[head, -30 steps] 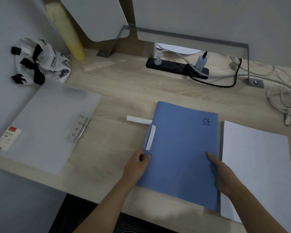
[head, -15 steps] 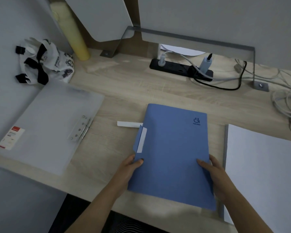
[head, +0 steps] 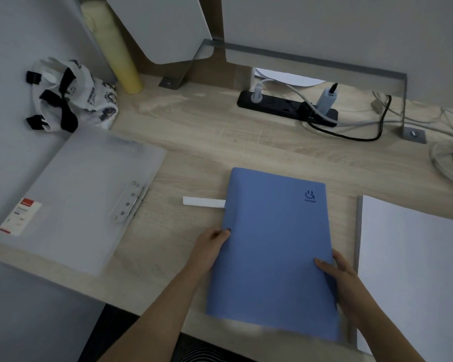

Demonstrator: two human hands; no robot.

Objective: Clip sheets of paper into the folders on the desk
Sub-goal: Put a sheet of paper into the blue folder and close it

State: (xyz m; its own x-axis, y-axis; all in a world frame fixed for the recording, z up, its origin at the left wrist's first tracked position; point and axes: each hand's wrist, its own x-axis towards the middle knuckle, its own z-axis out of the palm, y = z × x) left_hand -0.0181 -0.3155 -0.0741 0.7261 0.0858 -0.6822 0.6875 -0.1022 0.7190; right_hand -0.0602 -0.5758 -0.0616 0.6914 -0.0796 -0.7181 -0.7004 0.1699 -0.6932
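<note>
The blue folder [head: 272, 246] now lies shut, its white inner flap no longer showing above the left hand [head: 213, 244]. It has slid clear of the paper stack [head: 413, 270] beside the right hand [head: 343, 280].

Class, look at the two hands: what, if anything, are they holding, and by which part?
Both hold the closed blue folder lying on the desk: the left hand at its left, spine-side edge, the right hand at its right edge.
</note>
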